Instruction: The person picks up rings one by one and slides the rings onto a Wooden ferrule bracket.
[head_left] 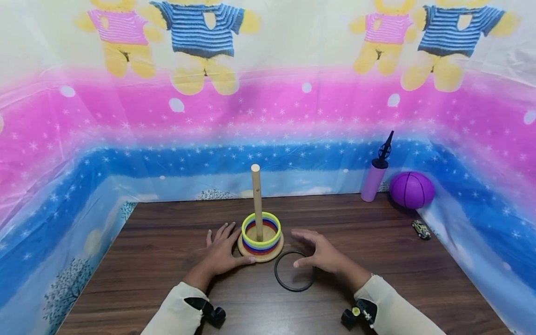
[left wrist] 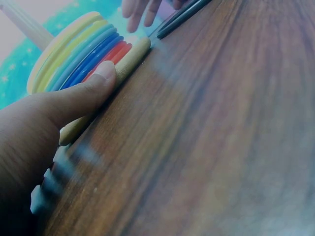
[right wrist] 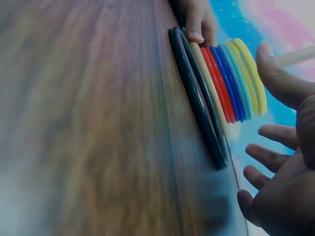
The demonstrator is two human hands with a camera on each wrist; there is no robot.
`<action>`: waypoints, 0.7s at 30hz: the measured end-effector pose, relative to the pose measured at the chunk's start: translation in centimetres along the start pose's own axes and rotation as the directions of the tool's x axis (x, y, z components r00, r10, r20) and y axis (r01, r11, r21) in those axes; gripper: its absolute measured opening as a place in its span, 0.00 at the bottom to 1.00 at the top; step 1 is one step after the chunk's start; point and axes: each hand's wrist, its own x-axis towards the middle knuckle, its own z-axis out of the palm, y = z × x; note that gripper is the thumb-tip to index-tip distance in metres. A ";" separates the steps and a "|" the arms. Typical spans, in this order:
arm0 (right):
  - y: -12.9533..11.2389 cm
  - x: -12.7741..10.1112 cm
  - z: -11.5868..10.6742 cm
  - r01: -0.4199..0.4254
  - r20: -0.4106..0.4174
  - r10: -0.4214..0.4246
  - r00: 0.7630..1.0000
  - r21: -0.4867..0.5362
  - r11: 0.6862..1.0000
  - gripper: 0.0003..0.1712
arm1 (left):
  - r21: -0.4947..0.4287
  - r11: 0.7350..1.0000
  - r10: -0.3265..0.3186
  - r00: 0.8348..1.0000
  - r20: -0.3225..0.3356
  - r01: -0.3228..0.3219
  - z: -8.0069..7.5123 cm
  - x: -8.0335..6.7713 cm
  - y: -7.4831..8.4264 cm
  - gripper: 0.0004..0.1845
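A wooden peg stand [head_left: 257, 200] is upright on the table, its round base [head_left: 276, 251] under a stack of coloured rings [head_left: 261, 243]. Yellow lies on top, then light blue, dark blue and red at the bottom. My left hand [head_left: 221, 250] lies at the left of the base with its fingers spread; its thumb [left wrist: 93, 91] touches the base's front edge. To the right of the stand a black ring [head_left: 278, 278] lies flat on the table. Near that ring's right side is my right hand [head_left: 324, 253], fingers apart and holding nothing; the right wrist view shows its palm [right wrist: 290, 201].
At the back right stand a purple hand pump [head_left: 372, 184] with a black nozzle and a purple ball [head_left: 412, 190]. A small toy car [head_left: 420, 230] lies by the right edge of the brown wooden table [head_left: 167, 232]. Printed cloth [head_left: 276, 116] surrounds the table's back and sides.
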 end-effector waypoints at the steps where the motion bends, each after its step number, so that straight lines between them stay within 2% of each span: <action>1: 0.1 -0.2 -0.1 0.000 0.013 0.000 1.000 0.001 1.000 0.50 | -0.002 1.000 0.002 1.000 -0.005 -0.002 0.0 0.0 0.0 0.61; 7: 0.7 -1.1 -0.6 -0.008 0.067 0.009 0.998 -0.010 1.000 0.53 | -0.017 1.000 0.020 0.999 -0.027 -0.021 0.0 -0.2 0.1 0.61; 16: 1.8 -1.9 -0.7 -0.025 0.140 0.027 0.990 -0.018 1.000 0.60 | -0.010 1.000 -0.003 1.000 -0.011 0.003 0.1 0.0 0.2 0.60; 21: 1.8 -1.9 -0.8 -0.027 0.181 0.038 0.983 -0.062 0.998 0.62 | 0.007 1.000 -0.003 1.000 -0.008 0.003 -0.1 -0.2 0.3 0.60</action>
